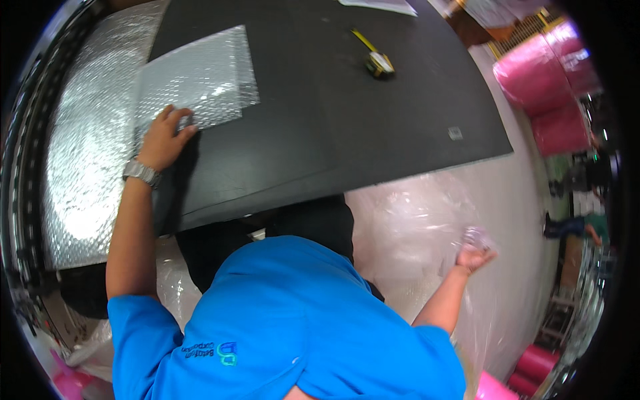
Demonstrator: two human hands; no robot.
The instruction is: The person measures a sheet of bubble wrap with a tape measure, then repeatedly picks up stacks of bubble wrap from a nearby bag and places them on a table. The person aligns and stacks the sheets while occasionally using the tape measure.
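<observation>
Beside the shiny roll material, my left hand (167, 137) rests at the near edge of some clear bubble wrap pieces (200, 80) stacked on the black tabletop (300, 127). Its fingers are spread and curved, with a metal watch on the wrist. My right hand (475, 258) is out to the right, beyond the table's edge and low over the floor. Crumpled clear plastic film (476, 237) is gripped in it, and a large sheet of the same see-through film (407, 220) seems to hang or lie around it.
A yellow tape measure (381, 65), its blade partly out, lies on the tabletop. Silvery bubble material (93, 147) runs along the left side. Pink rolls (543, 73) stand at the right. People (580, 227) are at the far right. A white sheet (380, 5) lies at the far edge.
</observation>
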